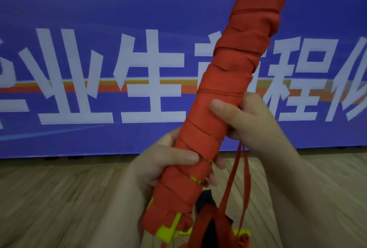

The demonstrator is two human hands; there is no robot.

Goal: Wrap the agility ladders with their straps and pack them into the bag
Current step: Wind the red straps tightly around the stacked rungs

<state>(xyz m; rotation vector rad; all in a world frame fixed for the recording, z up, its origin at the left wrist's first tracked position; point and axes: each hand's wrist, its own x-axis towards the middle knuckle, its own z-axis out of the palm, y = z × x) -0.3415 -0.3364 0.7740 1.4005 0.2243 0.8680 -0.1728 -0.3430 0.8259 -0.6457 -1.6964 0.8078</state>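
Note:
A long bundle of agility ladder point(234, 81), wound round with red strap, slants up from the bottom middle to the top right. Yellow rung ends point(166, 232) stick out at its lower end. My left hand point(158, 170) grips the lower part of the bundle, thumb across the front. Higher up, my right hand point(250, 116) grips it from the right side. A loose loop of red strap point(241, 184) hangs down below my right hand. A red bag point(208, 226) with a dark opening lies below the bundle, partly hidden.
A large blue banner point(99, 69) with white characters stands close ahead across the whole view. Wooden floor point(59, 198) spreads below it on both sides of my arms. More yellow ladder parts point(243, 233) lie at the bottom near the bag.

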